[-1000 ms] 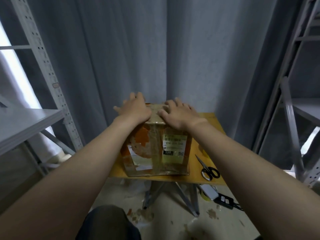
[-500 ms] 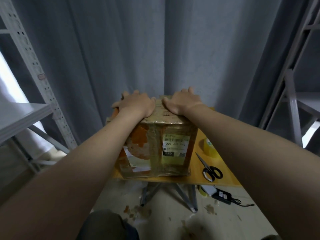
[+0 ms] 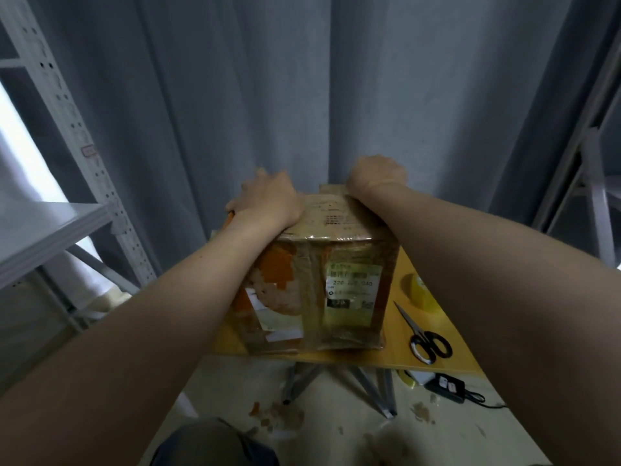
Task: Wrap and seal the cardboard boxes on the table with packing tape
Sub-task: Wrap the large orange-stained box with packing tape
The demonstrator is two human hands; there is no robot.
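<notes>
- cardboard box (image 3: 319,280) sits on the small table (image 3: 396,348), already glossy w/ clear tape down its near face and across the top.
- change vs a sec ago: both hands were flat mid-top of the box, either side of the tape strip. now they're at the box's far edge, so they've slid away from the person along the top.
- left hand (image 3: 268,200): palm down on the far-left part of the box top, fingers look fairly straight, pressing, not gripping.
- right hand (image 3: 376,173): wrist bent, palm on the far-right top edge of the box. fingers drop behind the box and are hidden, so can't tell if they hook on or just press.
- meaning, prob: the top strip is being rubbed down end to end and the smoothing has reached the far edge. next likely the back face, or turning the box for another wrap.
- tape roll (image 3: 418,289) lies right of the box, apart from it. scissors (image 3: 426,338) lie right of the box, nearer the person. neither is touched.
- no loose tape end visible on the box's near face. back side not seen.
</notes>
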